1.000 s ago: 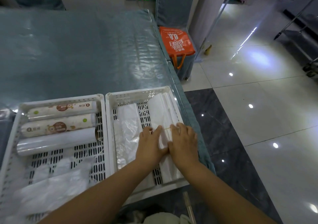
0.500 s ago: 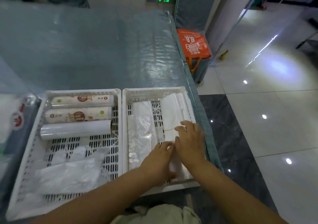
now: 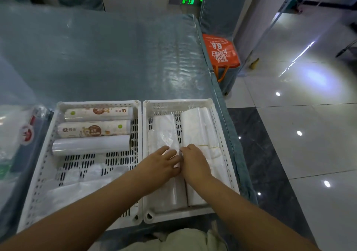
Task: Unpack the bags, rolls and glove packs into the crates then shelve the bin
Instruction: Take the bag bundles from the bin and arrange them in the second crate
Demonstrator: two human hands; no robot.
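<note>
Two white slotted crates stand side by side on the table. The left crate [image 3: 58,115] holds three rolls [image 3: 92,129] across its far end and clear plastic packs [image 3: 81,185] at the near end. The right crate [image 3: 212,104] holds two stacks of white plastic bags: a left stack [image 3: 164,133] and a right stack [image 3: 201,127] bound with a rubber band. My left hand [image 3: 160,164] lies flat, fingers straight, on the left stack. My right hand [image 3: 193,160] rests on the right stack's inner edge, fingers pointing toward the gap between the stacks.
A clear plastic bin or bag with a red label [image 3: 17,135] sits left of the crates. The table [image 3: 96,57] has a shiny blue-grey cover. An orange bag [image 3: 220,52] hangs on a covered chair past the right edge. Tiled floor [image 3: 289,135] lies to the right.
Both hands have slid leftward on the bags toward the gap between the two stacks. The camera has turned left, bringing the labelled plastic at the far left into view.
</note>
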